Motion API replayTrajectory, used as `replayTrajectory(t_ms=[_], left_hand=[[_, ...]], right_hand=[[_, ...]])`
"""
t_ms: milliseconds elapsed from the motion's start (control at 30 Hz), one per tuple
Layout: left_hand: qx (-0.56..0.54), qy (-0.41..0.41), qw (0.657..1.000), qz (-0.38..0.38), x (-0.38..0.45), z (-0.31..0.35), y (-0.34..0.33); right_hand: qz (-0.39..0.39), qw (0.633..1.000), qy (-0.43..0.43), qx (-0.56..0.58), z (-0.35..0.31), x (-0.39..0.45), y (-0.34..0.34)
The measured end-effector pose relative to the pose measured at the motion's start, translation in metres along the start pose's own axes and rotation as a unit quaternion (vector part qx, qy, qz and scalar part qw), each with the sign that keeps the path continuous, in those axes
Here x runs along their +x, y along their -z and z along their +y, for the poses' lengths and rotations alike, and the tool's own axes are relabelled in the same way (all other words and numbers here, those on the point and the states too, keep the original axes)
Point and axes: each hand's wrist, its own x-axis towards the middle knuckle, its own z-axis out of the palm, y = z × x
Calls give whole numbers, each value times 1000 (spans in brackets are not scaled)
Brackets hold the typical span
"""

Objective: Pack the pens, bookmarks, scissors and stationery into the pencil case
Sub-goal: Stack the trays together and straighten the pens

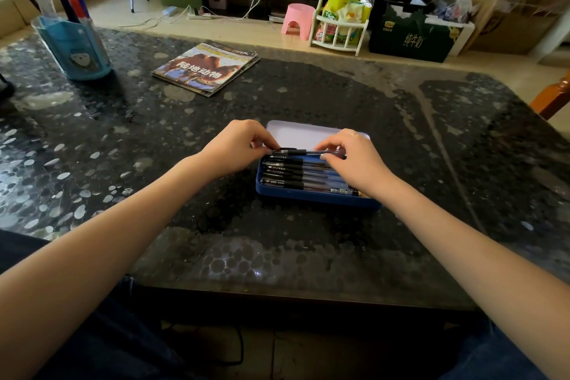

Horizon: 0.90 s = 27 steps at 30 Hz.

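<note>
Both hands, left hand [239, 145] and right hand [354, 157], pinch one pen [296, 151] over the seemingly full pencil case [314, 199] mid-bench [277, 256].

Bare forearms without sleeves, a thin ring [354, 133] on one right-hand finger, dark blue trousers [123, 333] below.

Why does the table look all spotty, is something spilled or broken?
Nothing looks spilled or broken. The pale blotches sit on the table surface itself. Pens lie in tidy rows in the pencil case.

Both hands [239, 145] [354, 157] forward, fingers curled, pinching.
</note>
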Motion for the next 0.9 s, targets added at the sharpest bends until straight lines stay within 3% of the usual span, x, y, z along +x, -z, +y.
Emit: replayTrajectory(t_ms=[400,700,900], left_hand=[[4,6,1000,7,1,2,0],[25,11,1000,-11,2,2,0],[44,12,999,-19,2,2,-1]], right_hand=[[-8,998,-2,63,1,-1,-1],[33,999,21,-15,7,2,-10],[30,999,9,-2,3,3,-11]])
